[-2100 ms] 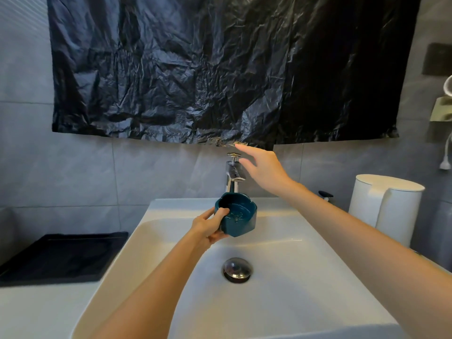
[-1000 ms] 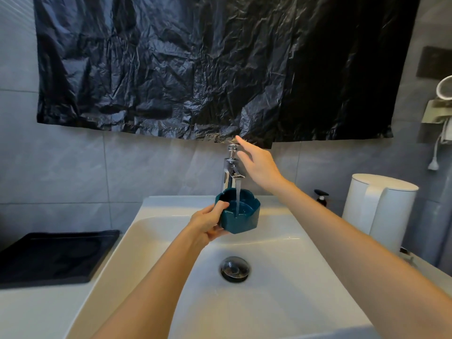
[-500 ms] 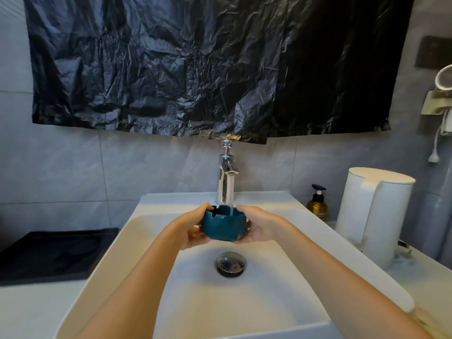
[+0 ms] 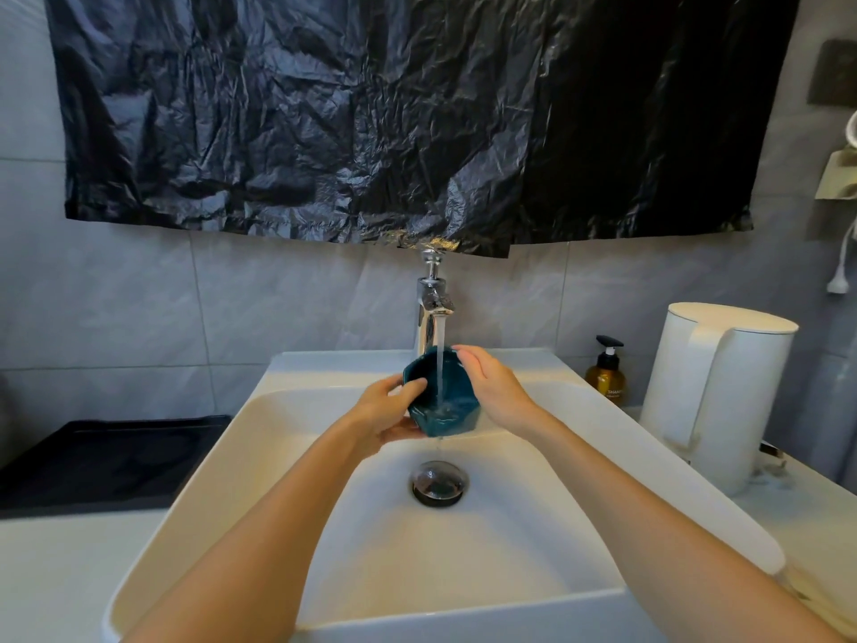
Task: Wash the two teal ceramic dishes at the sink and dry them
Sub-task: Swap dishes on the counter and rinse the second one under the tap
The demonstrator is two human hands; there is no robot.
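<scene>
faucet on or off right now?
On. A water stream falls from the faucet into the tilted teal dish and drips toward the drain.

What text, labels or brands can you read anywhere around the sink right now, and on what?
"SHAMP": on the label of the amber pump bottle, rest of the word cut off; smaller line beneath too blurred to read.
No readable text on the teal dish, tap or white jug.
</scene>
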